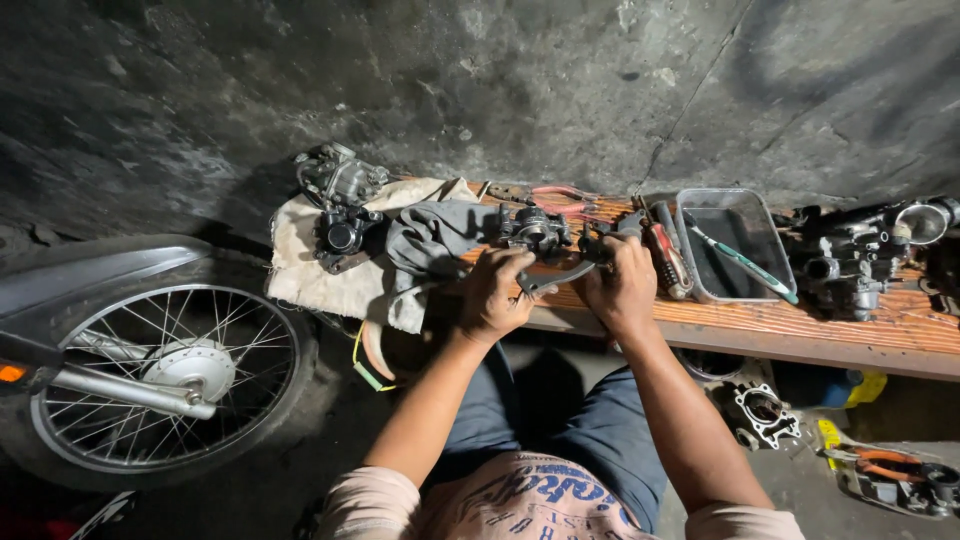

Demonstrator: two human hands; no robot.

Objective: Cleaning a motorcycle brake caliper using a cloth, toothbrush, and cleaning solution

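The person sits in front of a wooden bench (800,325) and works with both hands at its front edge. The left hand (497,293) is closed around the handles of a pair of pliers (556,277), which point to the right toward the other hand. The right hand (622,285) is also closed, and it grips a small dark metal part (598,245); what the part is exactly I cannot tell, because the fingers hide most of it. Just behind the hands a carburetor (535,230) stands on the bench, close to a grey rag (430,238). Further left a white cloth (330,275) hangs over the bench end with two more carburetor bodies (338,205) on it. To the right of the hands lie a red-handled screwdriver (668,258) and a clear plastic tray (735,245) with a toothbrush (745,263) across it. A motorcycle wheel (165,375) stands on the floor at the left.
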